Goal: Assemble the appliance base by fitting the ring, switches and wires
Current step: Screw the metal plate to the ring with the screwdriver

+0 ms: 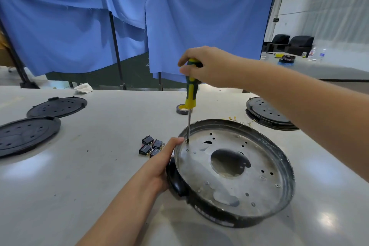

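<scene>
A: Backdrop first. What hung behind the worktop (pixel 99 166)?

B: Blue cloth (pixel 199 16), draped over dark stands, across most of the view. The grey worktop ran below it.

A: And the appliance base (pixel 235 168)?

B: It sat on the worktop, right of centre and near the front edge. Round metal pan, dark rim, black plastic housing under it at the near-left side. A large round hole in the middle, small holes scattered across the plate.

A: Other large items?

B: Two black perforated discs (pixel 30 136) lay at far left, one just beside the other. A stack of similar black discs (pixel 267 114) stood at the right, partly hidden by the right forearm.

A: Hands?

B: Left hand (pixel 161 164) rested against the base's left rim, thumb up on the edge, the other fingers out of sight behind the housing. Right hand (pixel 207 66) gripped the top of a screwdriver (pixel 190 94), fingers curled round the yellow-and-green handle. The shaft stood nearly upright, tip down on a hole at the plate's left side.

A: Small items?

B: Four black switches (pixel 151 146) clustered on the worktop, just left of the left hand. A roll of tape (pixel 182 109) lay behind the screwdriver shaft. Thin wires with yellow terminals (pixel 232 118) lay past the base's far rim. A crumpled white rag (pixel 83 88) sat at the worktop's far edge.
</scene>
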`<state>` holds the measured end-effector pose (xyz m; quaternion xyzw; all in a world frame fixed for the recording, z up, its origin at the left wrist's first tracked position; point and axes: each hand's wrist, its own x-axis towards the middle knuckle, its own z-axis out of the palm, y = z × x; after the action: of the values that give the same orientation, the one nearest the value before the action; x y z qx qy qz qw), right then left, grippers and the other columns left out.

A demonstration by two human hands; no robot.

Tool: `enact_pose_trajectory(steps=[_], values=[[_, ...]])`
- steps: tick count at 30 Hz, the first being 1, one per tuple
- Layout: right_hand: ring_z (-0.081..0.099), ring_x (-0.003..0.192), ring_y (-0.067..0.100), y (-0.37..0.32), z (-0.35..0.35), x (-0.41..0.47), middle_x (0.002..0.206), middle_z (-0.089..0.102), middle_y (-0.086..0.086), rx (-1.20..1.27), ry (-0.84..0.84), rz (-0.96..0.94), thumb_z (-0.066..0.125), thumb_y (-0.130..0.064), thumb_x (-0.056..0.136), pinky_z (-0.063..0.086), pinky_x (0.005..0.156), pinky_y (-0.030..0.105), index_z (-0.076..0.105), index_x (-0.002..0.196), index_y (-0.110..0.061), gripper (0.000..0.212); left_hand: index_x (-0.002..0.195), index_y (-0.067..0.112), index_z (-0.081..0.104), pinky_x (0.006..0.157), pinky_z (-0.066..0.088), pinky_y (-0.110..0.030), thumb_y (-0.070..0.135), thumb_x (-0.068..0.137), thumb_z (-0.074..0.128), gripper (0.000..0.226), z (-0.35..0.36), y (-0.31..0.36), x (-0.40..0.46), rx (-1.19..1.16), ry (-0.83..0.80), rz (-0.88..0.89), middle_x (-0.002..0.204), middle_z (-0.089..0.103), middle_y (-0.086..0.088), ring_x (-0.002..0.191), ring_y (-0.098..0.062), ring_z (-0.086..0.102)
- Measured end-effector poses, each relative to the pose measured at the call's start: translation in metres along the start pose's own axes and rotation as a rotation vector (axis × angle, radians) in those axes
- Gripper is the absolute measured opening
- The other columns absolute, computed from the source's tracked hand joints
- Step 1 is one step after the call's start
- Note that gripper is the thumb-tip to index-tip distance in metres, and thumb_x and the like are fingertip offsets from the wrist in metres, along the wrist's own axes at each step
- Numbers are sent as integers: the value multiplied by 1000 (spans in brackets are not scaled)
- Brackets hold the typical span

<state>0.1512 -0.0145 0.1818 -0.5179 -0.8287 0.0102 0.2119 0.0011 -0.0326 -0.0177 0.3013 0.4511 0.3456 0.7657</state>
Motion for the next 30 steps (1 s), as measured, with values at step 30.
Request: enact_pose_trajectory(steps=[30], values=[[45,61,21,5,6,-1,79,53,7,-611,89,129,31,-54,96,30,54,29,50,83,-11,48,62,11,75,55,54,-30,44,57,79,34,0,-1,0,14,-12,33,70,70,-10,59,-25,68]])
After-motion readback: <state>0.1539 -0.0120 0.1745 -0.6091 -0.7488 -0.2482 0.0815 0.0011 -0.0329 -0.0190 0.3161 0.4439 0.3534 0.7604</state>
